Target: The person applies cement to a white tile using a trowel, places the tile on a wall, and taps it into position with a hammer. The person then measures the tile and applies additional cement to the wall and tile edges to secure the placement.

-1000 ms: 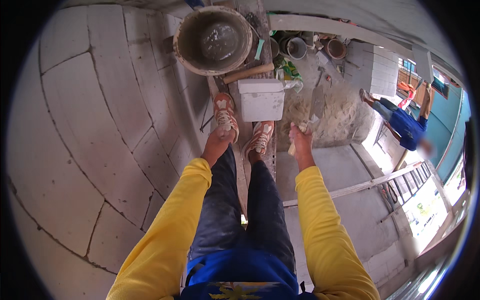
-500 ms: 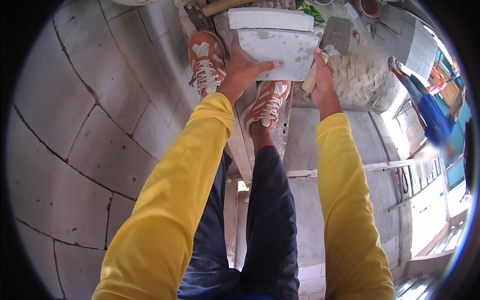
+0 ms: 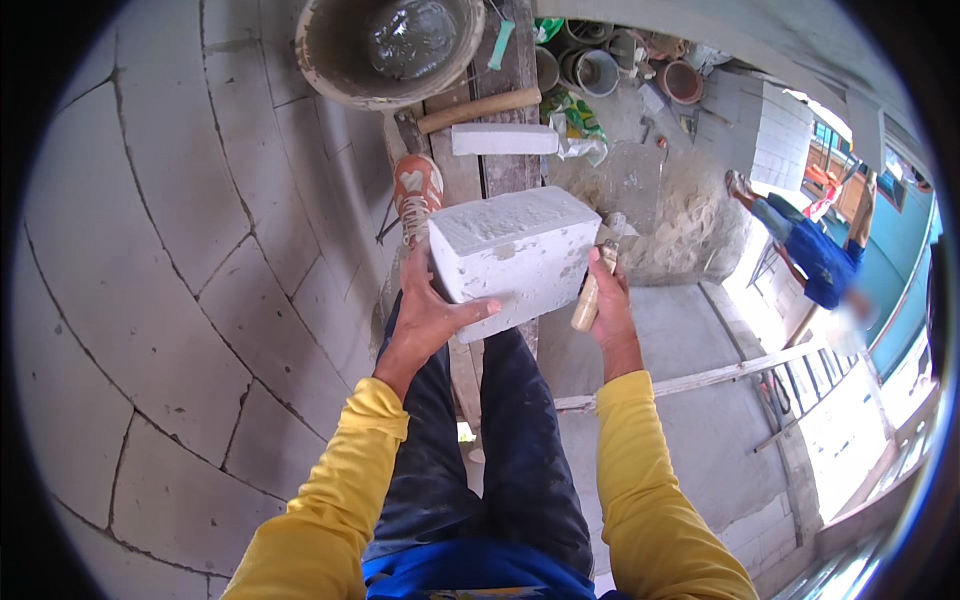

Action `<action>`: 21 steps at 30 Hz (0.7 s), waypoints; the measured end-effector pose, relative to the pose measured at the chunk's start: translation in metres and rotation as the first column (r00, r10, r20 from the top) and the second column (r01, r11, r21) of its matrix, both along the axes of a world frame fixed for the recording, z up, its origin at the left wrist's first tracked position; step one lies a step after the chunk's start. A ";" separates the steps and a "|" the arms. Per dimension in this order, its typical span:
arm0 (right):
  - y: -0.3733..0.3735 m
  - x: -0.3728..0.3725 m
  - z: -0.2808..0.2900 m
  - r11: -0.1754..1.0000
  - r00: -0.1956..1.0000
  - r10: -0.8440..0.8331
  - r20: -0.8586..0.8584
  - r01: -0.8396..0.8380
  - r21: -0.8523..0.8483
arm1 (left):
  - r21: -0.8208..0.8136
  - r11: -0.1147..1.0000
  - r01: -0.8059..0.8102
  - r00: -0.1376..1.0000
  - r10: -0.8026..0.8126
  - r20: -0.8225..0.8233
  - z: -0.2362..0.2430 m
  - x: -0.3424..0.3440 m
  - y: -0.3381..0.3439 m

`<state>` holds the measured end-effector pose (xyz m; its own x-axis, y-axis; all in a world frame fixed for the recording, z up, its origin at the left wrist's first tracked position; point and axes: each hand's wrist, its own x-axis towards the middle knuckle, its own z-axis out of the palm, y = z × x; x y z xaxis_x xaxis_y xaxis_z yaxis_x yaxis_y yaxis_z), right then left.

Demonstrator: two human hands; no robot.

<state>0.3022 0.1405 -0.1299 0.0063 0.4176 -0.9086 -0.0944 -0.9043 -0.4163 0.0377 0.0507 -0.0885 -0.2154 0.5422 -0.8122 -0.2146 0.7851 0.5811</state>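
Note:
Between my two hands, a white block (image 3: 515, 275) is raised above the plank, partly hiding one of my shoes. My left hand (image 3: 420, 315) grips its left side, thumb across the front. The fingers of my right hand (image 3: 612, 290) are wrapped round a wooden-handled tool (image 3: 590, 295) at the block's right side; its head is hard to make out. Beyond the block, a thin white slab (image 3: 505, 140) lies on the plank (image 3: 510, 175) near a loose wooden handle (image 3: 480, 108). My orange-and-white shoe (image 3: 415, 185) rests beside them.
A bucket (image 3: 340, 55) of grey liquid stands beyond my feet. A block wall (image 3: 170, 280) runs along my left. The floor lies lower on the right, with sand (image 3: 690, 230), buckets (image 3: 595, 75) and a wooden rail (image 3: 700, 375). A person (image 3: 820, 260) in blue stands below.
The white block was resting on the plank; both hands reached forward to it, and it is now lifted and drawn toward me. The thin slab stays on the plank.

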 end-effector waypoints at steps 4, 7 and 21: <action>0.018 -0.015 0.008 0.978 0.976 0.205 0.071 -0.207 0.021 | -0.035 0.973 -0.228 0.973 0.229 0.033 0.055 -0.001 0.004; 0.054 -0.067 0.040 0.933 0.929 0.326 0.175 -0.346 0.098 | -0.035 0.913 -0.407 0.910 0.402 -0.105 0.073 -0.006 0.003; 0.202 -0.290 -0.013 -0.210 -0.264 0.658 0.705 -0.964 -0.165 | 0.016 0.294 -0.956 0.266 0.886 -0.381 0.052 -0.065 -0.009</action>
<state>0.0122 0.3429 -0.1431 -0.4404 0.5732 -0.6910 0.8798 0.4289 -0.2049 -0.0278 0.0418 -0.0362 -0.6780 -0.3229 -0.6603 -0.7340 0.2499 0.6315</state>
